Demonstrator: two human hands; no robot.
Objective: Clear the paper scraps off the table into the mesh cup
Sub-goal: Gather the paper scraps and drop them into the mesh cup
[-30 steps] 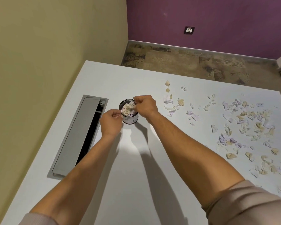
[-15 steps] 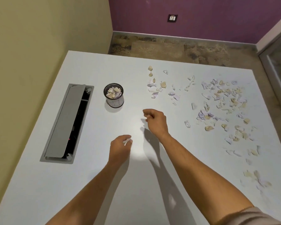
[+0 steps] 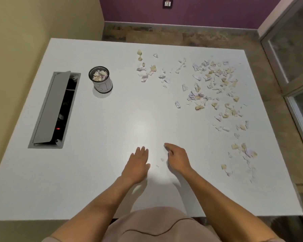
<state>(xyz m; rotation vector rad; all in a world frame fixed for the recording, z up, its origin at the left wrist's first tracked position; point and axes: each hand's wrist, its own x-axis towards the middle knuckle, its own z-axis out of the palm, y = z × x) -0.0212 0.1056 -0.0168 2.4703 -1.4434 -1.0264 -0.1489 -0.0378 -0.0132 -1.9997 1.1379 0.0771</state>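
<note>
Mesh cup (image 3: 101, 79) holds paper scraps (image 3: 99, 75) below its rim.

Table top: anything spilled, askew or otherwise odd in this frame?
Yes. Torn paper scraps lie scattered over the table right half, outside the mesh cup. The cable hatch lid stands ajar, showing its dark inside.

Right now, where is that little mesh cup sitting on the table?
In the head view the mesh cup stands upright on the far left part of the table, just right of the open cable hatch and left of the scattered paper scraps.
</note>
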